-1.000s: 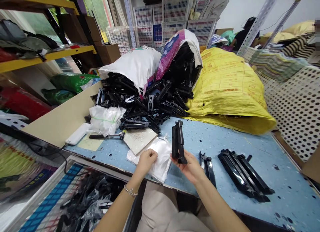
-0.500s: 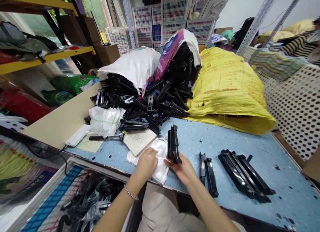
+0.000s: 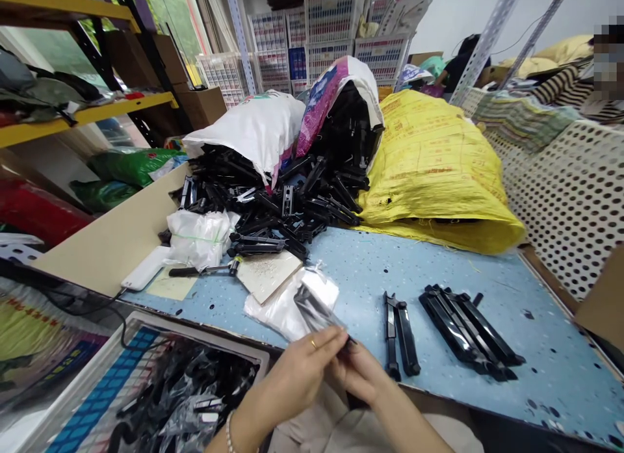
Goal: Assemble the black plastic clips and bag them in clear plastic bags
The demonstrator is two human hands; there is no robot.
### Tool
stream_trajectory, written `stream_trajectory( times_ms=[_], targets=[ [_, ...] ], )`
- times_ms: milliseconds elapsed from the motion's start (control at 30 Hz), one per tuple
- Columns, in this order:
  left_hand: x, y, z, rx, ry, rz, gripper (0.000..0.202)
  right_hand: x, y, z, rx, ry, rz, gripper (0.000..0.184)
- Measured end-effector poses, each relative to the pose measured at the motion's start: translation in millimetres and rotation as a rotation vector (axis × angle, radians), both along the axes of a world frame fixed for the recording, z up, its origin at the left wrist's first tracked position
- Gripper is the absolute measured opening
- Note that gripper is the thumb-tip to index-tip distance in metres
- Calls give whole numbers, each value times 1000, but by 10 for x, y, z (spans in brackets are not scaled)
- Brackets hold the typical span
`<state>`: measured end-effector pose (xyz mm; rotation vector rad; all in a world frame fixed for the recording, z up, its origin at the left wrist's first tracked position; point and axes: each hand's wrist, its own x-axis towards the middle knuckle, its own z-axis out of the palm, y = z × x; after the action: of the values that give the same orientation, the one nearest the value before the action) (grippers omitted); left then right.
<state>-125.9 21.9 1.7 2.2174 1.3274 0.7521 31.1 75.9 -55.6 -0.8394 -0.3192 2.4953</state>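
A long black plastic part (image 3: 312,305) points up and away from me inside a clear plastic bag. My left hand (image 3: 307,362) is closed, its fingers pressed on the near end of the bagged part. Close against it, my right hand (image 3: 359,370) has its fingers wrapped round the same near end. The hands meet in front of my lap, at the table's edge. Beyond them lies a stack of clear bags (image 3: 273,313) on the table. To the right are two black parts (image 3: 400,336) side by side and a row of several more (image 3: 470,333).
A pile of black parts (image 3: 273,212) spills from white sacks (image 3: 253,125). A yellow sack (image 3: 433,173) lies at the back right. A hammer-like tool (image 3: 205,270), a white tile (image 3: 268,274) and a white power bank (image 3: 145,268) lie left. A crate (image 3: 104,391) of bagged parts stands below.
The black part went from bare in my right hand to inside a clear bag. My left hand moved from the bag stack towards me and right, meeting my right hand. The view shifted slightly.
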Motion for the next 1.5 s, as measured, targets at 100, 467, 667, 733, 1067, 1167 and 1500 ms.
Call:
stream_trajectory(
  times_ms=[100, 467, 667, 733, 1067, 1167, 1500],
  targets=[
    [134, -223, 211, -48, 48, 29, 63, 0, -115, 263, 363, -134, 21, 19],
    [-1455, -1129, 70, -324, 355, 613, 23, 1341, 325, 198, 1351, -1477, 131, 50],
    [-1014, -494, -363, -238, 173, 715, 22, 1613, 378, -32, 1169, -1670, 498, 24],
    [-568, -160, -373, -103, 28, 613, 24, 1552, 406, 4, 1147, -1548, 417, 20],
    [-140, 729, -569, -208, -125, 646, 14, 828, 444, 142, 534, -506, -121, 31],
    [-299, 732, -567, -259, -197, 634, 21, 544, 491, 173, 428, -311, -199, 28],
    [-48, 560, -528, -155, -86, 644, 7, -113, 718, 164, 287, -5, -371, 22]
  ],
)
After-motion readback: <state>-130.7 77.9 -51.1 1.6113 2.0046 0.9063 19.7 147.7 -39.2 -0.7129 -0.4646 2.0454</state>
